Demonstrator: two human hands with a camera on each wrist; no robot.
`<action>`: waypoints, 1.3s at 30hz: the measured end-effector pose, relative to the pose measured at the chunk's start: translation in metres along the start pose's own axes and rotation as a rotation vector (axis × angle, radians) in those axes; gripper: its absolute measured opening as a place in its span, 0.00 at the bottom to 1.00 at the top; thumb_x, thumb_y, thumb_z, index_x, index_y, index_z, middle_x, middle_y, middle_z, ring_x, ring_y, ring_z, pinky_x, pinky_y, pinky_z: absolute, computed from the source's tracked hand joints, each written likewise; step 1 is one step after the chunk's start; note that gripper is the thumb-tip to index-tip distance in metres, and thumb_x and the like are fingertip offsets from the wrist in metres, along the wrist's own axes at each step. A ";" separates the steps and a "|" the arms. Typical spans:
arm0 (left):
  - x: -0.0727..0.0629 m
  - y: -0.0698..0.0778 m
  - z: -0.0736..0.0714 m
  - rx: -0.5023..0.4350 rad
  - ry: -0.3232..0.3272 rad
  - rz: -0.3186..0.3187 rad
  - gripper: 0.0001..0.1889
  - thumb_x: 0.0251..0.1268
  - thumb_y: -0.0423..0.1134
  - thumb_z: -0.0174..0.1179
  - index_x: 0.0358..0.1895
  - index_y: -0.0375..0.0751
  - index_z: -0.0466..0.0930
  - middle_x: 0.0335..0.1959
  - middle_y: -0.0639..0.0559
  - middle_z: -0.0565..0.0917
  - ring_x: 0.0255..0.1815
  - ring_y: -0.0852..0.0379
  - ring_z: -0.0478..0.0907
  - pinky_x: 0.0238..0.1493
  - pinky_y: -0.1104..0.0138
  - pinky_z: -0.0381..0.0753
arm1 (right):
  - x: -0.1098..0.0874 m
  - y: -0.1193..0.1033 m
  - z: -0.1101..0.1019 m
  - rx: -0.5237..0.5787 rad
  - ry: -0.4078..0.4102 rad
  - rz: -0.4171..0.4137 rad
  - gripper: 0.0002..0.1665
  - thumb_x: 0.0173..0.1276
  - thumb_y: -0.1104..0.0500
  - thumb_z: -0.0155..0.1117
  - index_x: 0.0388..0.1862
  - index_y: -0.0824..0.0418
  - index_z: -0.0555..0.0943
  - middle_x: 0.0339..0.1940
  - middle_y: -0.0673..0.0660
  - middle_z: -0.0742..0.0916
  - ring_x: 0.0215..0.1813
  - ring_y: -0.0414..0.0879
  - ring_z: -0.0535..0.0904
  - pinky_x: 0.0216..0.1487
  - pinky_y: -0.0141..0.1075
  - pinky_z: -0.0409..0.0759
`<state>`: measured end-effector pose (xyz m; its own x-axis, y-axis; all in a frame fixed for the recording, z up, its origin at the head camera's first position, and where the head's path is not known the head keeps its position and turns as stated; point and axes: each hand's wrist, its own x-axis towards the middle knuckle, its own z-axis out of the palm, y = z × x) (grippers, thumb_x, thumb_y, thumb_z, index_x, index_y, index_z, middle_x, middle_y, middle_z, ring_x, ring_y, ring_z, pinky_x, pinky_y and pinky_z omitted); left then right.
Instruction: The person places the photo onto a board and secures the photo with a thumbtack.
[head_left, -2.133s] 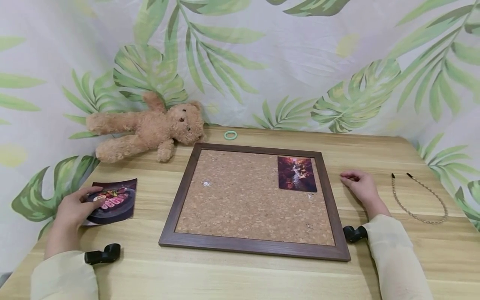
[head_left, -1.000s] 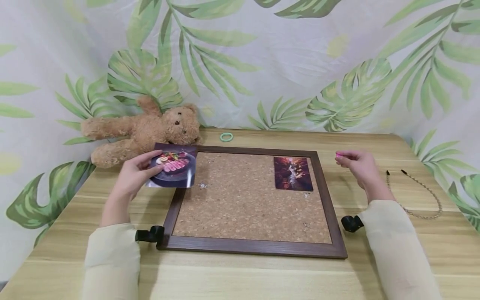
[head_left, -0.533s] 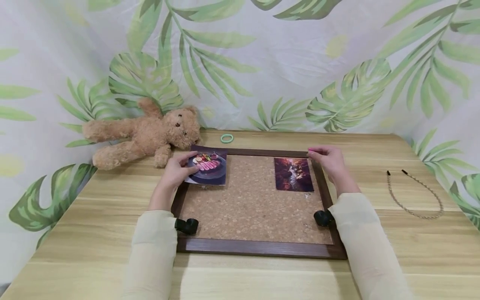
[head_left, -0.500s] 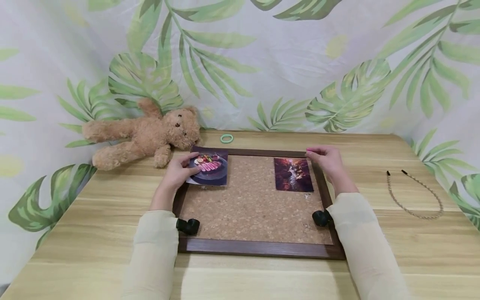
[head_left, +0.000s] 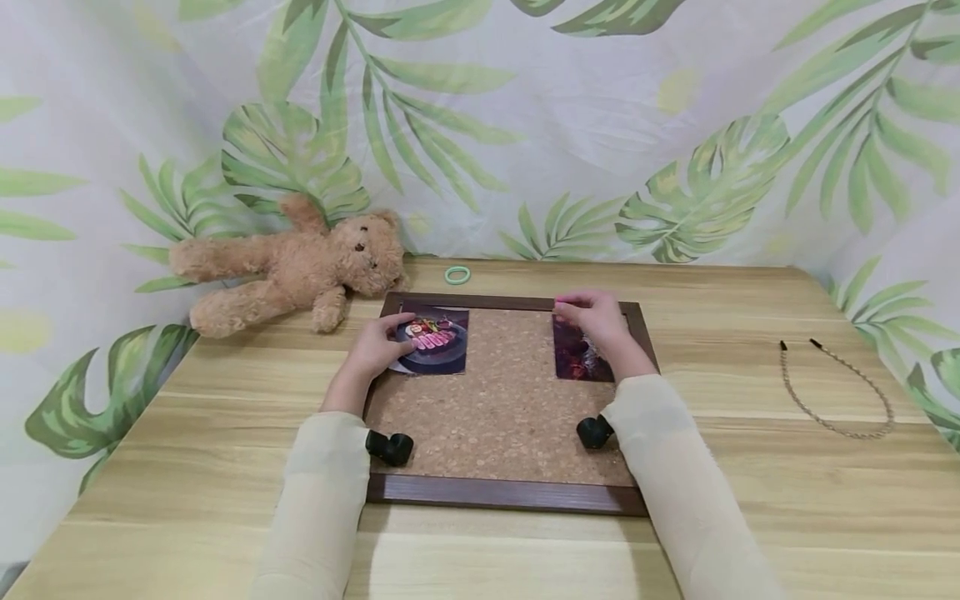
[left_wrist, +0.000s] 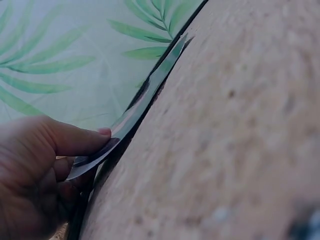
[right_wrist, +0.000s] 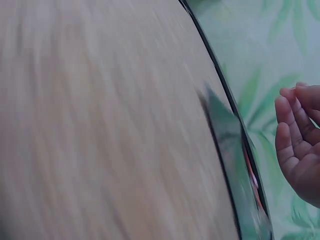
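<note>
My left hand (head_left: 371, 348) pinches a photo print (head_left: 452, 350) of sliced meat on a dark plate by its left edge. The photo lies over the top-left corner of a cork board (head_left: 502, 408) with a dark brown frame. In the left wrist view, the thumb (left_wrist: 82, 141) is on top and the held edge of the photo curls up. My right hand (head_left: 603, 327) pinches a small pink push pin (head_left: 560, 302) at its fingertips. That hand is above the board's top right and partly hides a second photo (head_left: 573, 358), a dark red river scene.
A brown teddy bear (head_left: 300, 267) lies at the back left. A green ring (head_left: 457, 275) is behind the board. A twisted cord with black ends (head_left: 862, 433) lies on the wooden table (head_left: 750, 492) at right. Black wrist cameras (head_left: 390, 448) project inward over the board.
My left hand has picked up the food photo from the table at left and carried it right to the board's top-left corner. My right hand has moved left with the pin, over the river photo.
</note>
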<state>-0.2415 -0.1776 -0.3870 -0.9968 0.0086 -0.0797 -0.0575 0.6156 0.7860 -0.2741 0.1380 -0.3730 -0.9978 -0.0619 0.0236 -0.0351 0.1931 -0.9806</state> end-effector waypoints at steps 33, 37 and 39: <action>-0.004 0.008 0.003 0.291 -0.035 0.050 0.26 0.56 0.41 0.56 0.60 0.45 0.66 0.55 0.38 0.69 0.54 0.42 0.64 0.51 0.52 0.61 | 0.028 -0.010 0.164 -0.429 -0.023 -0.017 0.07 0.57 0.55 0.60 0.32 0.53 0.84 0.33 0.48 0.83 0.39 0.42 0.76 0.39 0.35 0.70; -0.006 0.008 0.001 0.320 -0.013 0.052 0.26 0.55 0.42 0.57 0.59 0.42 0.66 0.54 0.38 0.69 0.53 0.41 0.65 0.50 0.52 0.62 | 0.027 -0.011 0.169 -0.511 -0.010 0.008 0.06 0.57 0.52 0.60 0.31 0.48 0.84 0.34 0.45 0.82 0.39 0.42 0.75 0.36 0.37 0.69; -0.007 0.008 0.000 0.346 0.005 0.054 0.26 0.55 0.43 0.57 0.59 0.41 0.67 0.53 0.38 0.71 0.52 0.42 0.66 0.49 0.52 0.63 | 0.027 -0.011 0.172 -0.535 -0.005 0.008 0.06 0.57 0.51 0.60 0.30 0.47 0.84 0.34 0.44 0.82 0.39 0.42 0.75 0.35 0.37 0.70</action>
<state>-0.2348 -0.1731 -0.3801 -0.9982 0.0455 -0.0400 0.0170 0.8448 0.5349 -0.2908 -0.0337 -0.3952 -0.9979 -0.0627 0.0140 -0.0523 0.6654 -0.7446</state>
